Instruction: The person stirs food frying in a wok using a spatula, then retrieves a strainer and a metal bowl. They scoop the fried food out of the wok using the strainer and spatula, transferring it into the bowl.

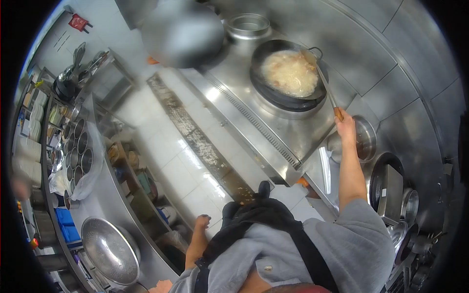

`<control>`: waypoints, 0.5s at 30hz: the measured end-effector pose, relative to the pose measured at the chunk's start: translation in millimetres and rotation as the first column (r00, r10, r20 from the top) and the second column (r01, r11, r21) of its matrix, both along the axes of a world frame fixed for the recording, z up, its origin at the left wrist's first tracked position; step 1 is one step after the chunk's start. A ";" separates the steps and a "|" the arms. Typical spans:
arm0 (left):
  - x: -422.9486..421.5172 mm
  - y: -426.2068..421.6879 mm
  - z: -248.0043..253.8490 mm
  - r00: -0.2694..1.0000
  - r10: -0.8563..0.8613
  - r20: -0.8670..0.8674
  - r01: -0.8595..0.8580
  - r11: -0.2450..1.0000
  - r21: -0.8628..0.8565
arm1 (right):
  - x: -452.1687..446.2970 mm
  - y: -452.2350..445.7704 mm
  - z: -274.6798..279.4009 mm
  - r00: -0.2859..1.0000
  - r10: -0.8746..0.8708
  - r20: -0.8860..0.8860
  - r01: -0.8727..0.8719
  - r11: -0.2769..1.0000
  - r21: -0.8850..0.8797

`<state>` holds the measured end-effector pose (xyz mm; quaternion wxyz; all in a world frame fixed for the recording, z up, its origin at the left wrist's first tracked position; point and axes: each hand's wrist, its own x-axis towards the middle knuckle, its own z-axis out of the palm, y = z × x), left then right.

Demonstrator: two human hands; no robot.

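Note:
My right hand (345, 126) is closed around the wooden grip of a long-handled metal cooking tool (330, 91). The tool's far end rests at the right rim of a black wok (256, 73), where steam blurs its shape. Pale, foaming liquid (290, 73) with light brown pieces bubbles inside the wok, which sits on a round burner ring in the steel stove. At my left side, away from the stove, hangs my left hand (202, 222). Its fingers are curled in, and nothing shows in them.
A large dark wok (183, 34), blurred, stands left of the cooking wok, with a round metal pot (248, 24) behind it. Steel bowls (364, 139) and pans are at my right. The left counter carries a perforated colander (110, 251) and several metal containers (78, 151).

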<state>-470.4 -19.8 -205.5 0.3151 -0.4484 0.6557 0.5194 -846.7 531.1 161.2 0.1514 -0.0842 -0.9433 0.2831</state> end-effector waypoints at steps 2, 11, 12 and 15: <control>11.9 -15.5 -13.3 0.822 -0.531 -0.203 0.520 0.847 -0.111 | 1.5 -2.0 10.7 0.998 -0.060 0.012 0.059 0.998 0.030; 41.9 -32.2 -5.1 0.862 -0.500 -0.080 0.482 0.858 -0.176 | -51.1 -25.1 -52.1 0.926 -0.106 0.362 0.304 0.778 -0.549; 45.7 -34.7 -3.7 0.837 -0.546 -0.043 0.526 0.823 -0.215 | -56.5 -37.9 -55.6 0.925 -0.082 0.370 0.312 0.721 -0.618; 44.0 -34.6 27.6 0.878 -0.475 0.056 0.473 0.846 -0.248 | -79.2 -68.6 -79.2 0.945 0.022 0.325 0.248 0.600 -0.761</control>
